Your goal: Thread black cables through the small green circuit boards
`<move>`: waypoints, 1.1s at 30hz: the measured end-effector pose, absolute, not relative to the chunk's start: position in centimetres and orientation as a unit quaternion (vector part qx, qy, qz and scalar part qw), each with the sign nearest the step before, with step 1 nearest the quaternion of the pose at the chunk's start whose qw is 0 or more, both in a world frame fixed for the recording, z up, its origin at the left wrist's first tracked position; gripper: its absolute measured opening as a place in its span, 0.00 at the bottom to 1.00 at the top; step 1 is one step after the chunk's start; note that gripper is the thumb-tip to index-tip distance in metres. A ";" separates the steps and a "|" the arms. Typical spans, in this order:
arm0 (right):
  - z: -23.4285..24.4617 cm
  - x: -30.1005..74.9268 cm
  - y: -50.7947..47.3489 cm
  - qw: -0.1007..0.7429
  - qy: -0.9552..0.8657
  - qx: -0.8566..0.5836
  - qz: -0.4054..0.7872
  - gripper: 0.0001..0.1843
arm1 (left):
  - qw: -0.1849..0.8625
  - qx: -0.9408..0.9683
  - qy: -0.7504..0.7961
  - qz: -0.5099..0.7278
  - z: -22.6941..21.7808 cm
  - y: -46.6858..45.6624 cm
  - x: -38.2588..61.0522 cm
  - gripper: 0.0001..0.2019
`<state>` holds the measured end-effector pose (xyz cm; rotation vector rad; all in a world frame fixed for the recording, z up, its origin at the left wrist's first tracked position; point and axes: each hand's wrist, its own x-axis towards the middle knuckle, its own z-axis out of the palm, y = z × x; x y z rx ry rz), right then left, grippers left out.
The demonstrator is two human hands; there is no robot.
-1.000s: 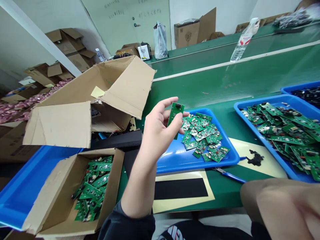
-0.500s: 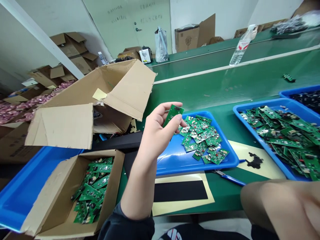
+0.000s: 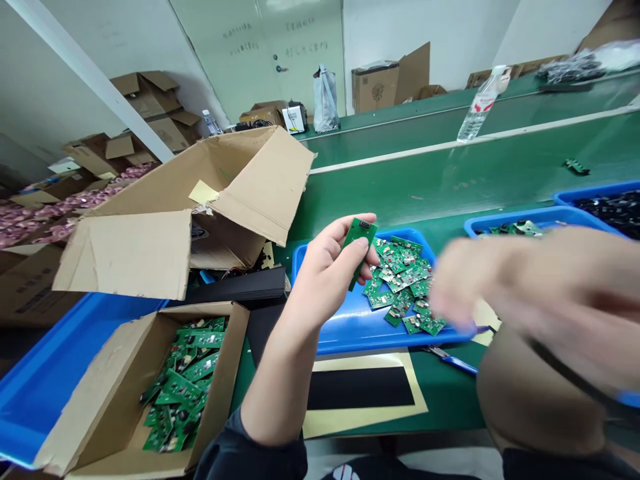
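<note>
The left hand (image 3: 327, 277) is pinching a tilted circuit board (image 3: 355, 232) over the blue tray (image 3: 345, 333), seemingly keeping its black-part end uncovered, while the right hand (image 3: 485, 280), too blurred to tell open from closed, is now crossing the tray's right edge, higher than before.

A pale bag (image 3: 326, 100) stands before a door (image 3: 263, 67).
</note>
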<state>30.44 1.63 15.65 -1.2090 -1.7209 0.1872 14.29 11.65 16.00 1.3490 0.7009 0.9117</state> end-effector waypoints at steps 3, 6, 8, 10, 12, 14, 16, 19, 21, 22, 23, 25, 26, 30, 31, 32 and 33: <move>16.3 31.0 4.2 0.477 -0.731 -0.483 0.069 0.07 | 0.624 0.598 0.321 0.386 16.3 11.3 14.3 0.16; 15.9 30.8 5.9 0.443 -0.752 -0.489 0.008 0.07 | 0.598 0.622 0.335 0.378 16.2 11.1 14.4 0.19; 15.4 30.6 6.4 0.422 -0.763 -0.490 -0.019 0.08 | 0.580 0.639 0.336 0.376 15.9 11.0 14.4 0.19; 15.1 30.4 6.6 0.398 -0.775 -0.491 -0.031 0.09 | 0.566 0.653 0.333 0.377 15.6 11.0 14.5 0.19; 15.0 30.4 6.7 0.377 -0.781 -0.495 -0.043 0.10 | 0.555 0.664 0.332 0.375 15.4 11.0 14.5 0.18; 14.9 30.5 6.8 0.363 -0.784 -0.500 -0.054 0.11 | 0.545 0.675 0.333 0.370 15.2 11.1 14.6 0.17; 14.8 30.5 7.0 0.354 -0.785 -0.504 -0.062 0.10 | 0.536 0.685 0.333 0.365 15.2 11.1 14.6 0.17; 14.7 30.5 7.2 0.353 -0.783 -0.507 -0.070 0.10 | 0.530 0.690 0.334 0.362 15.2 11.1 14.6 0.16; 14.7 30.3 7.2 0.361 -0.778 -0.509 -0.077 0.10 | 0.529 0.690 0.336 0.362 15.1 11.1 14.7 0.16; 14.6 30.2 7.2 0.365 -0.775 -0.510 -0.079 0.10 | 0.528 0.690 0.336 0.363 15.1 11.1 14.7 0.16; 14.6 30.1 7.2 0.368 -0.772 -0.511 -0.081 0.10 | 0.529 0.689 0.336 0.364 15.0 11.1 14.7 0.16; 14.6 30.0 7.2 0.373 -0.768 -0.513 -0.083 0.11 | 0.534 0.684 0.336 0.366 15.0 11.1 14.7 0.16; 14.6 29.9 7.1 0.376 -0.766 -0.514 -0.084 0.11 | 0.538 0.682 0.334 0.366 15.0 11.2 14.7 0.15; 14.6 29.8 7.0 0.379 -0.760 -0.523 -0.077 0.11 | 0.550 0.672 0.320 0.379 15.0 11.1 14.8 0.13; 14.7 29.7 7.0 0.379 -0.757 -0.526 -0.076 0.11 | 0.553 0.667 0.318 0.384 15.1 11.0 14.8 0.12; 14.7 29.7 7.0 0.380 -0.756 -0.528 -0.076 0.11 | 0.557 0.663 0.317 0.388 15.1 11.0 14.8 0.12; 14.7 29.7 7.0 0.381 -0.754 -0.529 -0.078 0.11 | 0.561 0.657 0.316 0.392 15.1 11.0 14.9 0.11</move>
